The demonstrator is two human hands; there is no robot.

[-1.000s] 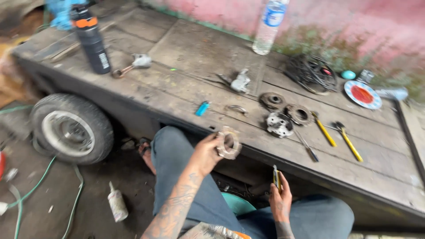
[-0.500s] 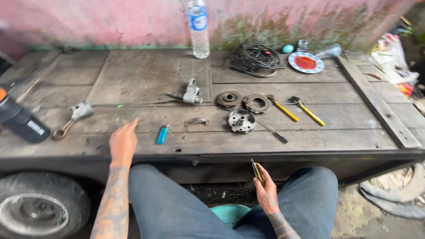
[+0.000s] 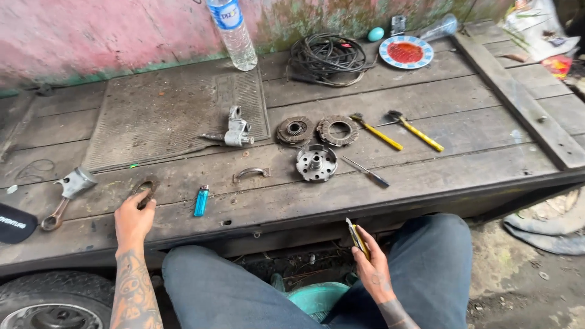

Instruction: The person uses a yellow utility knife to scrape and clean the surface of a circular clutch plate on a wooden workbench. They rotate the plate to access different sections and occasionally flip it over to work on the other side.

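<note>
Fingers of the left hand (image 3: 133,220) rest spread on a ring-shaped part (image 3: 145,191) lying on the counter (image 3: 426,164); pressing it flat would steady it, while the right hand (image 3: 373,268) pinches a thin yellow-handled tool (image 3: 357,236).

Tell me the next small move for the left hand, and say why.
Probably let go of the rusty ring and draw back: the left hand has its fingers on the ring, which already lies flat on the wooden deck near the blue lighter.

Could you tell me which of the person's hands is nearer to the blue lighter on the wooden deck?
Left. The left hand rests on the deck beside the blue lighter; the right hand is off the deck, over the lap.
</note>
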